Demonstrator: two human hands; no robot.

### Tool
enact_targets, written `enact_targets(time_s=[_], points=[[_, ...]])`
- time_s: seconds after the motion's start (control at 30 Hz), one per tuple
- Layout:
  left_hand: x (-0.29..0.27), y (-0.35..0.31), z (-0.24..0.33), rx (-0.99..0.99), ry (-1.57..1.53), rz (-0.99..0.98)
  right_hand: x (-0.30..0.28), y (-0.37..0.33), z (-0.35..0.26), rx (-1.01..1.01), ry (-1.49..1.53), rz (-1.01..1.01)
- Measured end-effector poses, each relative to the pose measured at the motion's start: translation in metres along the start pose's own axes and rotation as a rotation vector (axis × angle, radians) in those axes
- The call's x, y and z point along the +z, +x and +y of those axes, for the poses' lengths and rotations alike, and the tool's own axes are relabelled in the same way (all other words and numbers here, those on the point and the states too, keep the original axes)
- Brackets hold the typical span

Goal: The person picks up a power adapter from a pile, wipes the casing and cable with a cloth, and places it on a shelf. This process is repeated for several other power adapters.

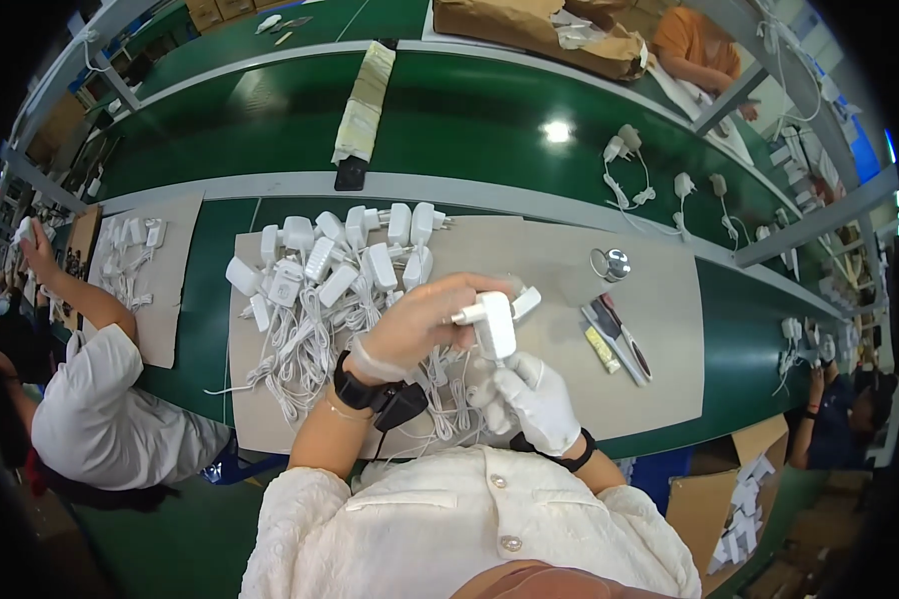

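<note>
A white plug-in power adapter point(493, 326) is held up in front of my chest, its pins pointing left. My left hand point(420, 321) curls around its pin side, with some fingers hidden behind it. My right hand point(537, 401), in a white glove, pinches the adapter's lower end where the cord leaves. Another small white piece point(526, 302) shows just behind the adapter; what it belongs to is hidden. Close to my left hand lies a heap of white adapters point(335, 255) with bundled white cords point(305, 349) on a cardboard sheet point(659, 329).
Right of my hands lie a pen-like tool point(624, 334), a yellow strip point(600, 351) and a round metal-topped container point(617, 264). More adapters point(624, 145) rest on the green line beyond a metal rail point(449, 187). Co-workers sit at both sides; an open carton point(699, 519) stands low right.
</note>
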State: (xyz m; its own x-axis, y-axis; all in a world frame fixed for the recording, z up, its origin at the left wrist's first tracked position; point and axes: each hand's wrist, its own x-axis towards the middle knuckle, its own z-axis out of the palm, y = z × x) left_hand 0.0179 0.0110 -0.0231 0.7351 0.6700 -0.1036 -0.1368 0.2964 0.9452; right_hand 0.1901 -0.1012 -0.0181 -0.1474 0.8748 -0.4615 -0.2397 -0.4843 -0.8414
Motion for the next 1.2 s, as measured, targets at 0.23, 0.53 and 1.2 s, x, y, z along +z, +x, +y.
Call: enact_targets(time_s=[0.23, 0.53, 1.2], points=[[-0.009, 0.02, -0.053, -0.121, -0.526, 0.001, -0.019, 0.005, -0.017, 0.168, 0.099, -0.175], [0.014, 0.08, -0.066, 0.177, 0.789, 0.326, -0.048, 0.074, -0.048, -0.486, -0.439, 0.371], [-0.006, -0.034, -0.002, 0.13, -0.249, -0.065, -0.086, 0.29, -0.09, -0.665, -1.037, 0.96]])
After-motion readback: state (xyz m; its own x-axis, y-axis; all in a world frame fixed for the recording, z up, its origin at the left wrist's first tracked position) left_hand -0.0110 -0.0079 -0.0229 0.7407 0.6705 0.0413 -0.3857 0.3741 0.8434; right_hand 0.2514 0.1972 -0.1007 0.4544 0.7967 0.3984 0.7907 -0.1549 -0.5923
